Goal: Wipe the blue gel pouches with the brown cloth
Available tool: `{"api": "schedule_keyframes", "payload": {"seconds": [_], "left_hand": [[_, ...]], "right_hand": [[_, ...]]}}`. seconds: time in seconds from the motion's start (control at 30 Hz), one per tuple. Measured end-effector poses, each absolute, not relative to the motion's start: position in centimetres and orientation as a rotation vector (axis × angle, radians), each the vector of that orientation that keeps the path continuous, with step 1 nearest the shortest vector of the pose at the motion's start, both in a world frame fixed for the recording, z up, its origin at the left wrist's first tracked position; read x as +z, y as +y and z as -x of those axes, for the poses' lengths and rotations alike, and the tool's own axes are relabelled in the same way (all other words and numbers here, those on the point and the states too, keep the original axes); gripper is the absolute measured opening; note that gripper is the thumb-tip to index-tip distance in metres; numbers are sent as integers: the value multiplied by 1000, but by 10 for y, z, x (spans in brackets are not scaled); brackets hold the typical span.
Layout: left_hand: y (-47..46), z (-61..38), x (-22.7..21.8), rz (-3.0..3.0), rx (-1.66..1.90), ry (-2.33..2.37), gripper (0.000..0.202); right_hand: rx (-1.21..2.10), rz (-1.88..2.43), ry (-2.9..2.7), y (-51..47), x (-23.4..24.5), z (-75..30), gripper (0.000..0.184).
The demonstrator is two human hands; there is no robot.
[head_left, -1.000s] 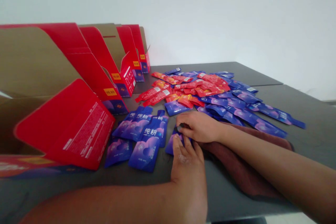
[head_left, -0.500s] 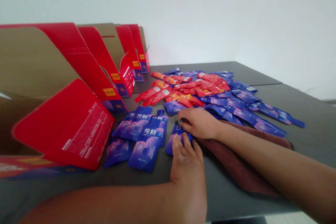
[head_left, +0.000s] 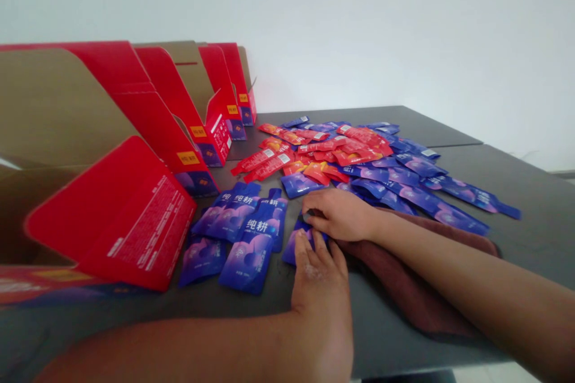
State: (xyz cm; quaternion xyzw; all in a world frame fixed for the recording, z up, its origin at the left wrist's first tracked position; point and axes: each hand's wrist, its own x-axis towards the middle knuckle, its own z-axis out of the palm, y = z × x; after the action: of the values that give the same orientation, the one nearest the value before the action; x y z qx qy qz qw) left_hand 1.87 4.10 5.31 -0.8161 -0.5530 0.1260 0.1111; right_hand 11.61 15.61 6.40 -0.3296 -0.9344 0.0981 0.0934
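My left hand [head_left: 320, 278] lies palm down on the dark table [head_left: 516, 203], its fingers stretched flat onto a blue pouch [head_left: 294, 245]. My right hand [head_left: 340, 214] rests just beyond it, fingers curled and pinching the top of that same pouch; most of the pouch is hidden beneath both hands. A small group of blue pouches [head_left: 245, 227] lies to the left of my hands. My right forearm rests across a dark red cloth [head_left: 413, 293].
A big heap of red and orange pouches [head_left: 314, 152] and blue pouches [head_left: 417, 185] spreads over the table behind my hands. Several open red cardboard boxes [head_left: 179, 114] stand along the left, the nearest with its red flap [head_left: 117, 215] hanging forward.
My right hand has shifted slightly on the pouch top, first back, then towards me again. My left hand stays flat on the pouch.
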Motion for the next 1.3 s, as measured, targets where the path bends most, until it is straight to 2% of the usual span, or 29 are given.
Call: {"api": "schedule_keyframes", "payload": {"seconds": [0.4, 1.0, 1.3], "left_hand": [[40, -18, 51, 2399, 356, -1622, 49], [42, -18, 54, 2400, 381, -1621, 49], [42, -19, 54, 2413, 403, -1642, 49]], "right_hand": [[126, 1298, -2710, 160, 63, -118, 14], [450, 760, -2725, 153, 63, -115, 8], [238, 1092, -2749, 154, 64, -114, 12]]}}
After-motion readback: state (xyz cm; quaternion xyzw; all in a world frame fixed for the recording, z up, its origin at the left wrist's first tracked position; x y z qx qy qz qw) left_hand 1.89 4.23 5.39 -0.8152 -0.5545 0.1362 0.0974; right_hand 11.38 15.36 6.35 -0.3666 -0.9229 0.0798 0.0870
